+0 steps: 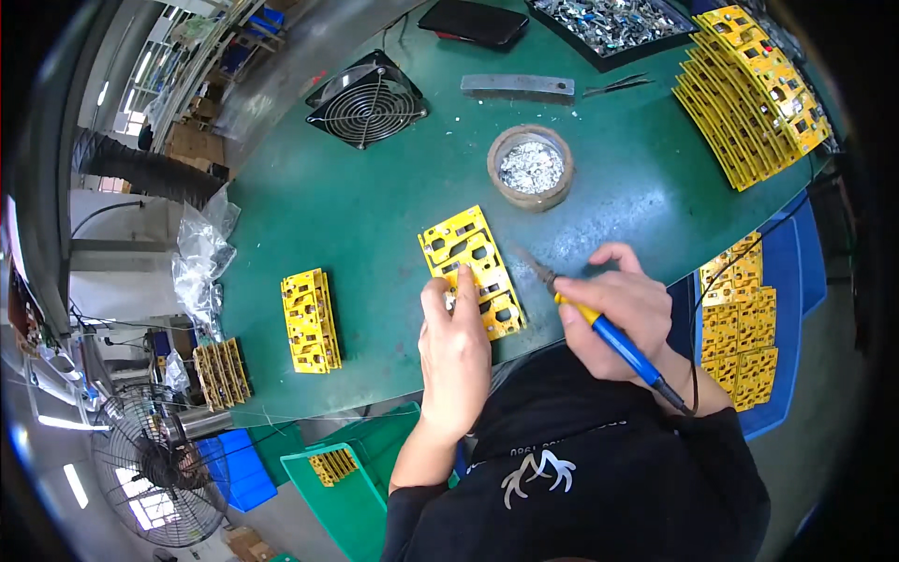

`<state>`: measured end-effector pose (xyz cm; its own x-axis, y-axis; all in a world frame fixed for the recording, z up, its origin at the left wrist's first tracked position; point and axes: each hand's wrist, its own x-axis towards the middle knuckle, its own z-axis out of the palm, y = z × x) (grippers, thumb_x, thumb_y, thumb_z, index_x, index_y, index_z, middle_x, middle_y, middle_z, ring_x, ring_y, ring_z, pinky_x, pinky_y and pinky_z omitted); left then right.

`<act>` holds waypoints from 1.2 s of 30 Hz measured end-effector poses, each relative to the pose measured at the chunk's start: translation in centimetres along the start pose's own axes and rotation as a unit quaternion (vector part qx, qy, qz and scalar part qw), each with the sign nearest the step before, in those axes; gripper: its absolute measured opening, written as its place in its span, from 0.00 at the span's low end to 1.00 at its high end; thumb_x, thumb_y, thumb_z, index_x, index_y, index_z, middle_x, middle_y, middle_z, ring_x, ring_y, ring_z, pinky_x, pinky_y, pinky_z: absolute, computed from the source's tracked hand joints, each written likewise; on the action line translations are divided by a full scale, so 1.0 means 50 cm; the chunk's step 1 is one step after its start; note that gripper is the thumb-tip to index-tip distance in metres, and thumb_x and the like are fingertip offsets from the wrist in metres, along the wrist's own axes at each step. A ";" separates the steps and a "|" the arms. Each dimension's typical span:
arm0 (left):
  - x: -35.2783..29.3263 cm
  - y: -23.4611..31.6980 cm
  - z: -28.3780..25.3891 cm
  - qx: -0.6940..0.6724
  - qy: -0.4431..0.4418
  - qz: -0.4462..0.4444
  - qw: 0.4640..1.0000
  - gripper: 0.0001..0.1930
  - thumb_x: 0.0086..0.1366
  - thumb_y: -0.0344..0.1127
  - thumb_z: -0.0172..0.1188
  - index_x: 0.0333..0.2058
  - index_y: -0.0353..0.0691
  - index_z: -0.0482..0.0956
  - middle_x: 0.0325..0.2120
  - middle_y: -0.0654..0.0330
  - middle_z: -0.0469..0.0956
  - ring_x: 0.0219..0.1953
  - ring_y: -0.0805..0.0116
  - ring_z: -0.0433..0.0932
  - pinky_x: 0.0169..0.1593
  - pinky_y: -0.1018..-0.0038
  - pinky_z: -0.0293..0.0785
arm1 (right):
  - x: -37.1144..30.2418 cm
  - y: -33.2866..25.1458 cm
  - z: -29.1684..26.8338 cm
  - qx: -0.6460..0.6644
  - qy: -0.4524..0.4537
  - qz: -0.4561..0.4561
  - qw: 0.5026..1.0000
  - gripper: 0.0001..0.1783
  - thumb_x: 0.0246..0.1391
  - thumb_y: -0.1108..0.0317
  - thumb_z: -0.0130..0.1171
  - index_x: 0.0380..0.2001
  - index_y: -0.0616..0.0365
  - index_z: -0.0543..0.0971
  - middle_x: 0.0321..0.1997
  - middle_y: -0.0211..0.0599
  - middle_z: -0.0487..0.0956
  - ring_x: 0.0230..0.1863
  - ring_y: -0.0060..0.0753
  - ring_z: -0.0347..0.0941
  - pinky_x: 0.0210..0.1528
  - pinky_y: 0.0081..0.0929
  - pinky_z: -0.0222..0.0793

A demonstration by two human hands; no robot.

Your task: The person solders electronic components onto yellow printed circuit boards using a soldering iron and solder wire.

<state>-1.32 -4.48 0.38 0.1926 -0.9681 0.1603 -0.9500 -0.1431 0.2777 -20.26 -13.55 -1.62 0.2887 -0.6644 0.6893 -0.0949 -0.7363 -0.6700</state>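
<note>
On the green table in front of me lies a yellow circuit board panel (491, 278) with dark cut-outs and slots. My left hand (456, 361) holds it down, its index finger stretched across the surface and the other fingers at its near left edge. A small whitish spot shows by those fingertips, too small to name. My right hand (618, 314) grips a blue and yellow soldering iron (620, 345) like a pen. The iron's tip points up and left, just right of the panel and apart from it.
A round pot (530, 187) of silvery bits stands beyond the panel. Farther back are a square fan (368, 105), a ruler (517, 85), tweezers (618, 84) and a black tray (609, 62) of small parts. Yellow panels (749, 103) stand right; another stack (309, 321) sits left.
</note>
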 end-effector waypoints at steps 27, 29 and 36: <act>-0.079 0.012 0.016 -0.048 0.149 0.022 0.987 0.09 0.66 0.23 0.71 0.45 0.34 0.85 0.45 0.56 0.80 0.25 0.65 0.83 0.27 0.68 0.78 | -0.038 -0.024 0.016 0.071 -0.058 -0.004 0.996 0.15 0.38 0.80 0.73 0.34 0.58 0.88 0.18 0.27 0.78 0.18 0.29 0.74 0.44 0.38 0.75; -0.080 0.008 0.023 -0.053 0.153 0.029 0.986 0.09 0.66 0.23 0.71 0.45 0.34 0.85 0.45 0.56 0.80 0.25 0.65 0.83 0.27 0.68 0.78 | -0.036 -0.025 0.016 0.071 -0.063 -0.003 0.995 0.14 0.38 0.80 0.73 0.33 0.58 0.88 0.18 0.27 0.78 0.17 0.29 0.74 0.44 0.38 0.75; -0.081 0.008 0.027 -0.044 0.148 0.030 0.988 0.09 0.66 0.22 0.71 0.44 0.34 0.85 0.45 0.55 0.80 0.25 0.65 0.83 0.27 0.67 0.79 | -0.036 -0.023 0.020 0.072 -0.064 -0.010 0.995 0.14 0.38 0.80 0.73 0.34 0.58 0.87 0.18 0.27 0.78 0.17 0.28 0.74 0.44 0.38 0.75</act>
<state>-2.81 -0.92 -1.43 0.2118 -0.8703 0.4447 -0.9392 -0.0555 0.3388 -19.73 -11.39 -2.38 0.4083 -0.6219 0.6683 0.0464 -0.7170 -0.6956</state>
